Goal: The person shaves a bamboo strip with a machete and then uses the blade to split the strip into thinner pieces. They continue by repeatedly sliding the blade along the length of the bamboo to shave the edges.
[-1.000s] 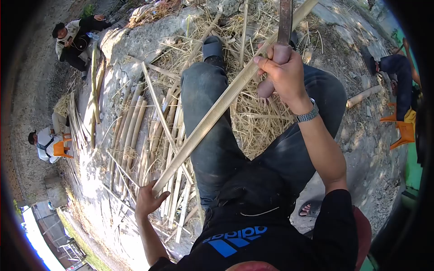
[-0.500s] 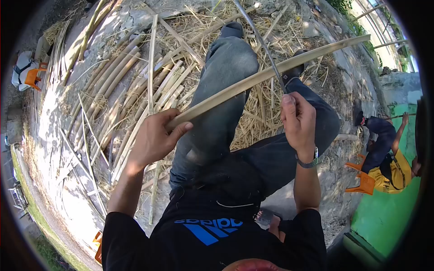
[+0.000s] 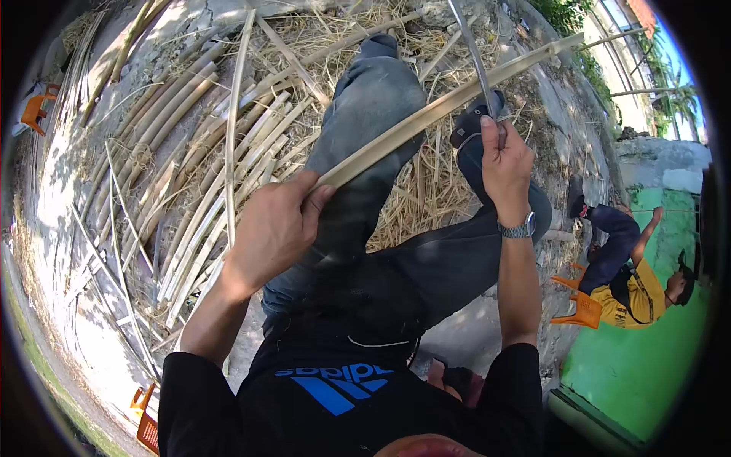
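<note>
A long split bamboo strip [image 3: 411, 131] slants over my raised thigh toward the upper right. My left hand [image 3: 276, 225] wraps round its near end, thumb along the top. In my right hand [image 3: 505, 164] is the grip of a long, narrow-bladed knife [image 3: 474, 55], its fingers closed and the handle mostly hidden by them. The blade points away from me and crosses the strip beyond my knee. A watch [image 3: 519, 226] is on my right wrist.
Pale shavings [image 3: 419, 194] litter the ground round my feet. Split bamboo pieces [image 3: 251, 145] and round poles [image 3: 164, 114] lie to the left. A person in a yellow shirt [image 3: 636, 297] sits at right on an orange chair [image 3: 580, 308], beside a green wall [image 3: 620, 373].
My right hand and the knife have moved up and away from me along the strip. My left hand still grips the near end, and the view has shifted slightly.
</note>
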`<state>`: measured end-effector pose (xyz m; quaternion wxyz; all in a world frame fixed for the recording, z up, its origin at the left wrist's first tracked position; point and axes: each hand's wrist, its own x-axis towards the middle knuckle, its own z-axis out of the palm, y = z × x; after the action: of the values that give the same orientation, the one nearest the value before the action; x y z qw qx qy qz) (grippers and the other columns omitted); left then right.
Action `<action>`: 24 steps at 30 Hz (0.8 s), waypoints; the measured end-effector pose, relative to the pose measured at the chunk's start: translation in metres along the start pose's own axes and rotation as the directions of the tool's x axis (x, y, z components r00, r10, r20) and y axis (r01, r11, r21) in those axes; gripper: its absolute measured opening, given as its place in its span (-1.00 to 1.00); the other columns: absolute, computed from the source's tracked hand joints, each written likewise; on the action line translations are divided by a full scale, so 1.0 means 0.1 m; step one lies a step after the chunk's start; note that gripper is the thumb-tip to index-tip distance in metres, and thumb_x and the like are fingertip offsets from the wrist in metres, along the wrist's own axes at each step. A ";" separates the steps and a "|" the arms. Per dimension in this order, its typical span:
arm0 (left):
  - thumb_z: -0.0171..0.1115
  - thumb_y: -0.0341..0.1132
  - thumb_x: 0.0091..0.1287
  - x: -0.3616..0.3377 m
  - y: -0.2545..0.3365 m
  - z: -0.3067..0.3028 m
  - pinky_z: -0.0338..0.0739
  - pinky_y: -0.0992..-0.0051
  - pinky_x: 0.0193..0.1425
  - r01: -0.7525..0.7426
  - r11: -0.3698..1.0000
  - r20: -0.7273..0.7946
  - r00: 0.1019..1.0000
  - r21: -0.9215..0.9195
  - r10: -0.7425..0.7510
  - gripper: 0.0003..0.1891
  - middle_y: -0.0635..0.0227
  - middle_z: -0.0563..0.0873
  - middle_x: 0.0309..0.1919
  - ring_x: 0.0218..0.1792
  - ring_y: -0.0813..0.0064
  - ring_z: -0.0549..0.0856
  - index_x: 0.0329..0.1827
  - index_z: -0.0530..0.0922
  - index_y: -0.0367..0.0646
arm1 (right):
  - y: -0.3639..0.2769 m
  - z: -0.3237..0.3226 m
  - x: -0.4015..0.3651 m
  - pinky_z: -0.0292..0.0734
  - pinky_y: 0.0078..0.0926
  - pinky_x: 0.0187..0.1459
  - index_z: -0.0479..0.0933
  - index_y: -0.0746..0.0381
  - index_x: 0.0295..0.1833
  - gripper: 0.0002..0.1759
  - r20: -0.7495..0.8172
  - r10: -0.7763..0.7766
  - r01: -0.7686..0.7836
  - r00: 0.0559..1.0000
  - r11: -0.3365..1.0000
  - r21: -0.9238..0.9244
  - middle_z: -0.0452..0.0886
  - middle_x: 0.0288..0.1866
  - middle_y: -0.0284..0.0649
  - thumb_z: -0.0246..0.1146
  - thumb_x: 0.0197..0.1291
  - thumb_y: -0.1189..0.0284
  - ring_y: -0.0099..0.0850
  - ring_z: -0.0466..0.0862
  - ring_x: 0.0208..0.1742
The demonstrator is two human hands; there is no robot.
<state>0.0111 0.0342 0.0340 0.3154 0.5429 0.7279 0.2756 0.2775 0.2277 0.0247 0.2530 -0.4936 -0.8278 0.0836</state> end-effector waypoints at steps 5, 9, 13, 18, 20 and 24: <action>0.18 -0.13 0.59 0.08 -0.05 0.09 0.42 0.18 -0.37 -0.038 0.997 -0.013 0.999 -0.069 0.038 -0.63 0.00 0.55 -0.61 -0.57 0.03 0.54 -0.25 0.59 -0.31 | -0.49 0.09 -0.43 0.50 -0.26 -0.55 0.45 0.19 -0.33 -0.50 0.185 -0.284 0.262 0.941 0.955 0.137 0.51 -0.64 -0.25 0.29 0.43 -0.01 -0.17 0.62 -0.63; 0.23 -0.20 0.55 -0.13 -0.27 -0.06 0.41 0.11 -0.41 0.048 0.998 0.058 0.997 -0.034 -0.046 -0.68 -0.06 0.55 -0.62 -0.55 -0.14 0.60 -0.30 0.56 -0.30 | -0.35 0.16 -0.44 0.49 -0.24 -0.59 0.47 0.20 -0.32 -0.51 0.105 -0.388 0.391 0.916 0.921 -0.003 0.53 -0.64 -0.26 0.33 0.40 -0.01 -0.17 0.62 -0.63; 0.23 -0.23 0.55 -0.50 -0.48 -0.32 0.37 0.21 -0.49 0.084 0.996 0.088 0.993 -0.012 -0.083 -0.68 0.07 0.51 -0.67 -0.65 0.07 0.53 -0.34 0.55 -0.30 | 0.45 -0.10 0.23 0.47 -0.16 -0.55 0.49 0.30 -0.43 -0.42 -0.036 0.062 -0.063 0.997 0.998 -0.021 0.55 -0.64 -0.06 0.22 0.51 0.03 -0.04 0.61 -0.61; 0.28 -0.33 0.49 -0.54 -0.55 -0.42 0.37 0.22 -0.51 0.006 0.980 0.008 1.000 0.201 -0.007 -0.73 0.04 0.49 -0.68 -0.65 0.04 0.55 -0.38 0.53 -0.28 | 0.34 -0.11 0.03 0.48 -0.13 -0.55 0.44 0.29 -0.42 -0.41 0.042 0.032 -0.036 0.999 0.994 0.099 0.56 -0.65 -0.02 0.25 0.48 0.00 -0.01 0.65 -0.60; 0.26 -0.31 0.50 -0.52 -0.73 -0.37 0.34 0.24 -0.52 -0.030 0.981 -0.008 0.999 0.191 0.033 -0.73 0.06 0.51 -0.69 -0.66 0.04 0.54 -0.38 0.54 -0.27 | -0.03 0.01 -0.24 0.53 -0.15 -0.54 0.44 0.25 -0.32 -0.44 0.108 -0.095 0.076 0.990 0.982 0.174 0.60 -0.63 -0.11 0.29 0.42 -0.07 -0.05 0.66 -0.61; 0.14 -0.30 0.51 -0.71 -1.40 -0.61 0.34 0.35 -0.55 -0.129 0.970 -0.063 0.987 0.204 0.145 -0.74 0.15 0.53 -0.71 -0.69 0.31 0.54 -0.33 0.59 -0.29 | -0.10 0.04 -0.44 0.52 -0.18 -0.62 0.44 0.19 -0.29 -0.42 0.105 -0.332 0.339 0.938 0.939 -0.055 0.55 -0.66 -0.23 0.23 0.41 -0.15 -0.18 0.65 -0.67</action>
<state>-0.1064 -0.0737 -0.0196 0.2113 0.6097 0.7242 0.2433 0.2844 0.1858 0.0104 0.2064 -0.3498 -0.9132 0.0322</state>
